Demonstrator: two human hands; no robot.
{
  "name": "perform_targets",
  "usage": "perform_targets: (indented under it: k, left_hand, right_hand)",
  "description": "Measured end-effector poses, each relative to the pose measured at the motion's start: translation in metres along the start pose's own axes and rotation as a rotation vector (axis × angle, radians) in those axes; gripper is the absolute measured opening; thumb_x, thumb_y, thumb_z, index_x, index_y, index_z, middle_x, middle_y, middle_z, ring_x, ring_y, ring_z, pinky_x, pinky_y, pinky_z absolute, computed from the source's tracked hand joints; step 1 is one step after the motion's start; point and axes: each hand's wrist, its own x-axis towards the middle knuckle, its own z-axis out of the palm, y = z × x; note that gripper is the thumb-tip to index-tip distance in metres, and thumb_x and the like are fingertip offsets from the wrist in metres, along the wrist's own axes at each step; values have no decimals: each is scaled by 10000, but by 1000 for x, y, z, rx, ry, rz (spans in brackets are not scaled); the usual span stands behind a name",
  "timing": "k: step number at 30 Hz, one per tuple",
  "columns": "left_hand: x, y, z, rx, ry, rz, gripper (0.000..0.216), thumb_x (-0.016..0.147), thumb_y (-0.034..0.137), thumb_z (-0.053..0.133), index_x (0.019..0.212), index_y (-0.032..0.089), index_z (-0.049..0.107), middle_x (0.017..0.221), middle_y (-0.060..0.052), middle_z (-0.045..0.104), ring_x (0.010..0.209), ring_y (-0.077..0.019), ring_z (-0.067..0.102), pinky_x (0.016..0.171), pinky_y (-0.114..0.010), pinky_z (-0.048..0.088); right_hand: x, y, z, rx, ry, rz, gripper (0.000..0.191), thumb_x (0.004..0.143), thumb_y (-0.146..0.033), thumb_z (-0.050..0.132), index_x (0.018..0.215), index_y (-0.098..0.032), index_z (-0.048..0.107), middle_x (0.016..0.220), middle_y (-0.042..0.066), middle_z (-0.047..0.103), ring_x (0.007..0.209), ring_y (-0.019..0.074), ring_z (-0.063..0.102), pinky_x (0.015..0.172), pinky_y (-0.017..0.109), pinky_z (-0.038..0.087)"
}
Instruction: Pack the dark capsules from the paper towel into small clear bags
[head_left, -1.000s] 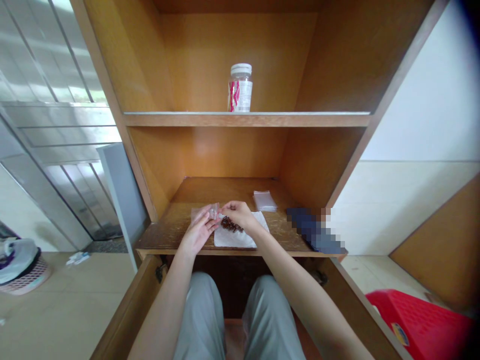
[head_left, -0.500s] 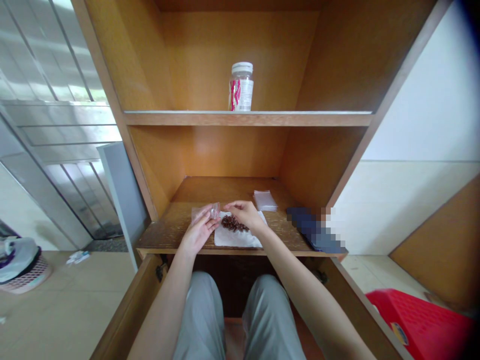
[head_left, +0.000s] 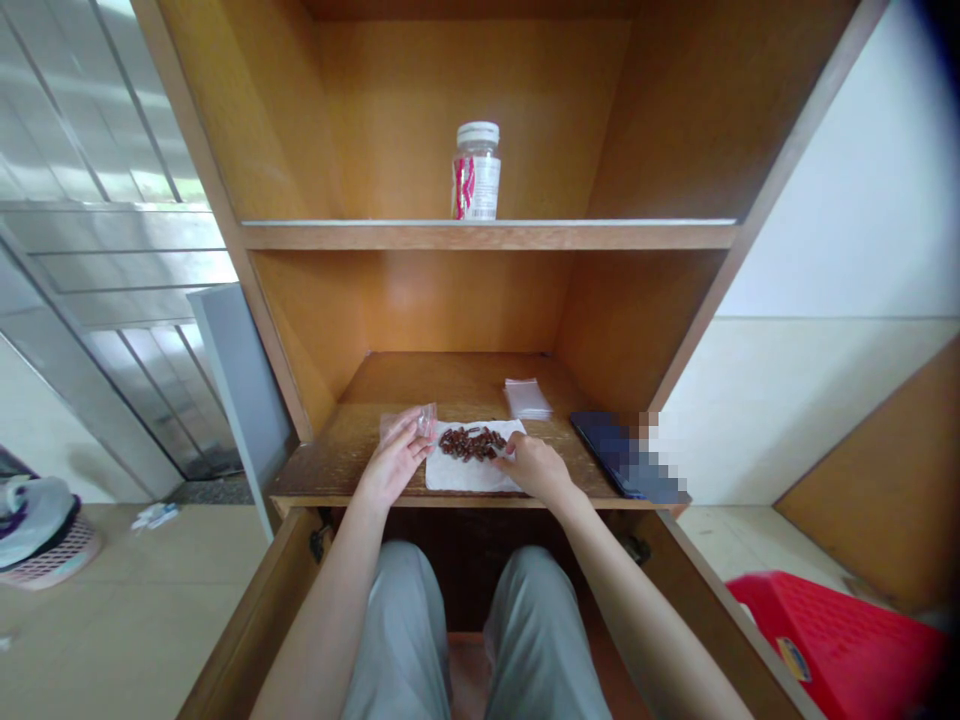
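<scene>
My left hand [head_left: 394,462] pinches a small clear plastic bag [head_left: 409,423] at the left of the wooden shelf board [head_left: 337,465]. A group of dark reddish-brown beads [head_left: 472,443] lies spread in a loose band on a white paper sheet [head_left: 469,475]. My right hand [head_left: 534,468] rests at the paper's right edge, its fingertips close to the beads. Whether those fingers pinch anything small, I cannot tell. A small stack of clear bags [head_left: 527,398] lies behind the paper.
A dark blue, partly blurred flat object [head_left: 619,453] lies right of the paper. On the upper shelf [head_left: 487,236] stands a white-capped jar [head_left: 476,172]. Cabinet walls flank the board. A red plastic stool [head_left: 832,640] and a basket [head_left: 52,550] sit on the floor.
My right hand has moved right and toward me, from above the beads to the paper's edge. The beads now spread wider across the paper, which sits squarer on the board.
</scene>
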Motion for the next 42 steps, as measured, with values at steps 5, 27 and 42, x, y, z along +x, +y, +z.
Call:
perform_targets:
  k: [5, 27, 42]
  left_hand:
    - [0, 0, -1, 7, -15, 5, 296, 771, 183, 570, 1065, 203, 541, 938, -59, 653, 791, -132, 623, 776, -285, 450]
    - [-2, 1, 3, 25, -27, 8, 340, 763, 171, 578, 1098, 186, 526, 984, -63, 639, 801, -139, 624, 741, -265, 469]
    - [-1, 0, 1, 18, -13, 21, 327, 758, 172, 586, 1079, 202, 533, 1027, -54, 626, 803, -145, 626, 747, -281, 475]
  right_hand:
    - [3, 4, 3, -13, -51, 8, 261, 735, -376, 522, 829, -153, 618, 850, 149, 657, 806, 247, 617, 626, 274, 389]
    - [44, -68, 12, 920, 95, -339, 116, 656, -252, 540, 651, -148, 589, 580, 3, 600, 515, 95, 524, 495, 192, 397]
    - [51, -71, 26, 930, 131, -308, 97, 652, -244, 547, 653, -153, 580, 580, -7, 586, 507, 95, 511, 503, 207, 406]
